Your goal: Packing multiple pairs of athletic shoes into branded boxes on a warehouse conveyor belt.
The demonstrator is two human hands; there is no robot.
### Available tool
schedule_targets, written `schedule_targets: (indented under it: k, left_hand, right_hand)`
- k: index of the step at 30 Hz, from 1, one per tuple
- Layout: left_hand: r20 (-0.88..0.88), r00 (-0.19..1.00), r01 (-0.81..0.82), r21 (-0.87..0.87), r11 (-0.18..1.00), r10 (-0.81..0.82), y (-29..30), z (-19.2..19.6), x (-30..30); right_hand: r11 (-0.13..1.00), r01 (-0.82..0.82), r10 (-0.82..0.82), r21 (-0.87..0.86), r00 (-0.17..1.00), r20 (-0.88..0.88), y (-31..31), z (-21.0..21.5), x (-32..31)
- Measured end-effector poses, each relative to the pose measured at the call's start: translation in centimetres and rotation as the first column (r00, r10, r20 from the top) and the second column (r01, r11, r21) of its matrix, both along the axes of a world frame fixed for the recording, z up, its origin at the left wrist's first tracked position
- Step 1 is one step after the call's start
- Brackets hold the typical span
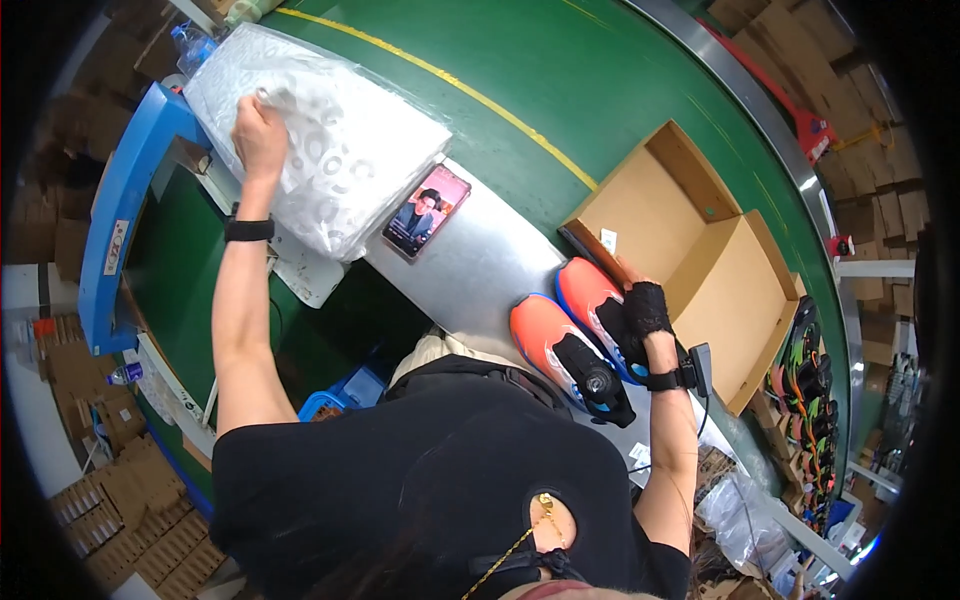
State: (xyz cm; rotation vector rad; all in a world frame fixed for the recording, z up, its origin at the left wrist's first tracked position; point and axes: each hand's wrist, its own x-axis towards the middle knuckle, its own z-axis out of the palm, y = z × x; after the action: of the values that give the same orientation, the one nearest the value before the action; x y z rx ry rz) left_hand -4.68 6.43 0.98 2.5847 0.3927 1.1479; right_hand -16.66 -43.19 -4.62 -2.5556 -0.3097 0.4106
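Your left hand reaches far out over the stack of white patterned wrapping tissue in a clear plastic sleeve, which lies at the left end of the grey metal worktable. The fingers curl down onto the top sheet near the stack's far edge; whether they have pinched a sheet or merely press on it, you cannot tell from here. That tissue looks thin, light and limp, and the plastic around it is likely slippery, so take a single sheet by an edge or corner and lift gently, since it probably tears and creases easily. Your left arm is stretched nearly straight, a black band at the wrist.

Your right hand, in a black fingerless glove, rests on the heel of one orange-and-blue sports shoe with a black tongue, fingers closed around it. Its partner shoe lies touching beside it, nearer your body. They look firm-soled with soft uppers, easiest gripped at the heel. The open brown cardboard shoebox sits just beyond them, on the green conveyor belt. A smartphone with a lit screen lies just beside the tissue.
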Motion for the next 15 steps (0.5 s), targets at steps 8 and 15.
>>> schedule_targets:
  k: [8,15]
  left_hand:
    - [0.246,0.564,0.775,-0.487,0.402,-0.788,-24.8,7.9,-2.6]
    - [0.127,0.097,0.92,-0.389,0.04,-0.987,-44.2,4.4,-5.1]
  right_hand:
    - [0.847,-0.109,0.019,0.521,0.984,0.177,1.7,5.7,-0.2]
    - [0.034,0.482,-0.781,0.876,0.56,-0.277,-5.8,3.4,0.9]
